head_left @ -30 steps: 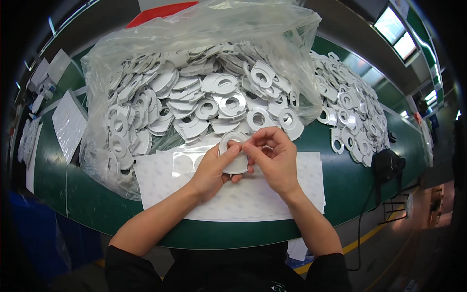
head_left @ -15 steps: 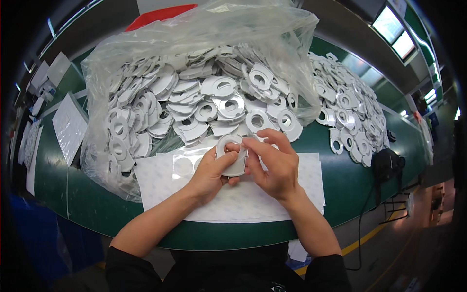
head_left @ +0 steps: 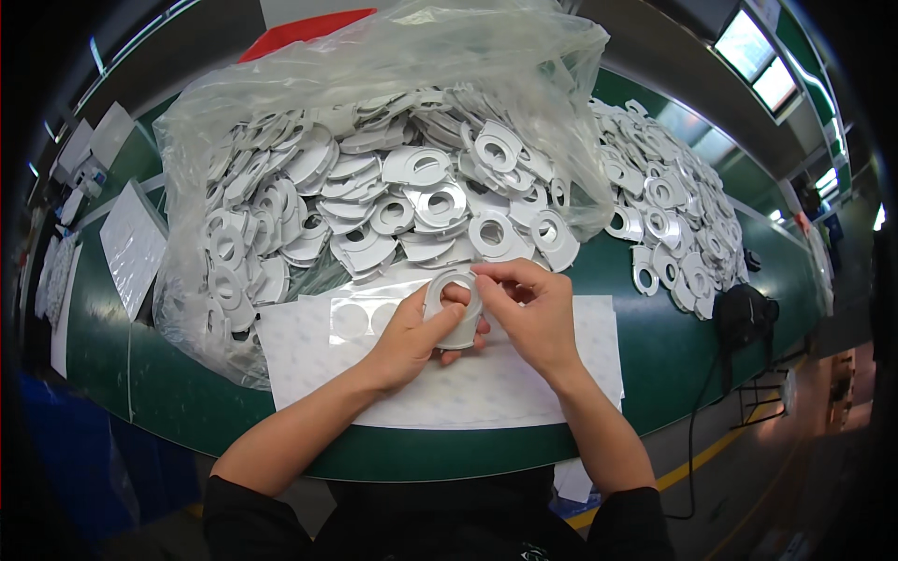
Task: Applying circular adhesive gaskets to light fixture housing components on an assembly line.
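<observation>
My left hand [head_left: 408,338] grips a light grey plastic part [head_left: 465,333], a flat plate with a round hole at its upper end. The thumb lies across its face, and fingers show through the hole and behind the lower edge. At the ring's upper right rim, my right hand [head_left: 541,320] is closed in a pinch of thumb and index finger. Whatever is between those fingertips is too small to make out. Under both hands lie white paper sheets [head_left: 505,393], with a clear sheet bearing round shapes [head_left: 352,320] on top, partly covered by my left hand.
A large clear plastic bag [head_left: 393,56] spreads open beyond the sheets, holding many similar grey parts [head_left: 393,215]. Another heap of parts [head_left: 664,192] lies on the green table [head_left: 655,365] at right, near a black bag [head_left: 745,316]. A white stack [head_left: 134,245] stands at left.
The grey part has shifted slightly right and down in my left hand, turning its ring more into view. My right hand's fingers have drawn together in a pinch at the ring's rim.
</observation>
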Demonstrator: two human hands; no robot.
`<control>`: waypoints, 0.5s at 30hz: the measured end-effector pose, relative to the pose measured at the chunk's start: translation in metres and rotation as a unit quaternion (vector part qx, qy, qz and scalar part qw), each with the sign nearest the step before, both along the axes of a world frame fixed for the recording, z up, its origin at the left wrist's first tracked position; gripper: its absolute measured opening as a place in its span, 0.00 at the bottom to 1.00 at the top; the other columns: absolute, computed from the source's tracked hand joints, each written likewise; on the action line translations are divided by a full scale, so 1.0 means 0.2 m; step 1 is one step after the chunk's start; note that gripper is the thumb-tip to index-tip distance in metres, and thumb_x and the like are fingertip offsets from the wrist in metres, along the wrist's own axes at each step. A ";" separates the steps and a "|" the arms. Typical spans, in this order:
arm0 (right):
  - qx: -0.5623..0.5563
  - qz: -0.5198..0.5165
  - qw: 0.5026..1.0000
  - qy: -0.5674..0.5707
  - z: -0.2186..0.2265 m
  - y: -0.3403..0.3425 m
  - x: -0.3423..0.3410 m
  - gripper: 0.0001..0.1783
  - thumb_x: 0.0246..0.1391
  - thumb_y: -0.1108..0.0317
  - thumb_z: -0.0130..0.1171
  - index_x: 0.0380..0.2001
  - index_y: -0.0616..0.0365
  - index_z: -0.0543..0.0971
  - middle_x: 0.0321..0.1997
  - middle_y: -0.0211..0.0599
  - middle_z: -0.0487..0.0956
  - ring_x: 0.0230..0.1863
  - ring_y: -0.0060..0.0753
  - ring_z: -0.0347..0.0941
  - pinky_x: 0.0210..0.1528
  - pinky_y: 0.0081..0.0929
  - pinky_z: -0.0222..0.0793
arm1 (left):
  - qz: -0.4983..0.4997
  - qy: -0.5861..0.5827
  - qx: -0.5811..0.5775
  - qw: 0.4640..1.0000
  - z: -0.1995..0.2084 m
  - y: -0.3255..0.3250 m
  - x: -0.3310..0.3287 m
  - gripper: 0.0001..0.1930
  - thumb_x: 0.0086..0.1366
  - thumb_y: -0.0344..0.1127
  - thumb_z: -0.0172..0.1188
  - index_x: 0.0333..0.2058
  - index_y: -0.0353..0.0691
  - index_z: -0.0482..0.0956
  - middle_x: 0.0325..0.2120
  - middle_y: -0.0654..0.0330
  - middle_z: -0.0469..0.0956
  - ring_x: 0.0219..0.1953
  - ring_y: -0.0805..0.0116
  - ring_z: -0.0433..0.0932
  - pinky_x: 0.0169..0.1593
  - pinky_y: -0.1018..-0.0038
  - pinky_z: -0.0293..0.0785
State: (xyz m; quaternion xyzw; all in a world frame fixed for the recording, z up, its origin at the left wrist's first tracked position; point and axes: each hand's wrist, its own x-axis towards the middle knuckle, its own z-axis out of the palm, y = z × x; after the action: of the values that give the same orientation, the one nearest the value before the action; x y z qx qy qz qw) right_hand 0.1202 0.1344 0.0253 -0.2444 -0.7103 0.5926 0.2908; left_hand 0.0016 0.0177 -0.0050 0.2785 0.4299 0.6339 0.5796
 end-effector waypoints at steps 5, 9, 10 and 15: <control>-0.030 -0.006 0.999 -0.034 0.02 0.00 0.00 0.09 0.50 0.73 0.59 0.32 0.69 0.79 0.16 0.28 0.72 0.16 0.18 0.73 0.17 0.13 0.63 | -0.040 0.010 -0.009 0.999 0.00 0.00 -0.01 0.11 0.69 0.36 0.46 0.45 0.37 0.65 0.33 0.58 0.75 0.32 0.75 0.76 0.25 0.84 0.64; 0.025 -0.027 0.996 -0.076 0.01 0.01 0.00 0.07 0.47 0.70 0.63 0.25 0.64 0.79 0.20 0.23 0.74 0.20 0.10 0.62 0.22 0.12 0.57 | -0.049 0.049 -0.019 0.997 0.03 0.00 0.00 0.12 0.68 0.36 0.47 0.46 0.37 0.65 0.32 0.58 0.75 0.32 0.76 0.76 0.25 0.83 0.64; 0.076 -0.041 0.992 -0.090 0.00 0.02 0.00 0.08 0.47 0.69 0.64 0.24 0.63 0.79 0.19 0.22 0.72 0.19 0.10 0.59 0.21 0.13 0.54 | -0.054 0.087 -0.026 0.994 0.04 0.00 0.01 0.13 0.69 0.38 0.48 0.47 0.37 0.64 0.32 0.59 0.75 0.31 0.76 0.76 0.24 0.84 0.64; 0.149 -0.080 0.978 -0.124 0.00 -0.02 -0.01 0.15 0.42 0.60 0.68 0.18 0.60 0.75 0.16 0.29 0.73 0.17 0.20 0.66 0.18 0.24 0.59 | -0.069 0.077 -0.013 0.995 0.04 0.00 0.00 0.25 0.69 0.57 0.40 0.48 0.39 0.64 0.32 0.59 0.75 0.30 0.77 0.75 0.24 0.84 0.64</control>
State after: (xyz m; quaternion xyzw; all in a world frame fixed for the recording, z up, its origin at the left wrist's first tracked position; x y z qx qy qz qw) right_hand 0.1183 0.1312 0.0246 -0.3257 -0.7994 0.4201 0.2799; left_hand 0.0024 0.0175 0.0039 0.3481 0.4614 0.5636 0.5901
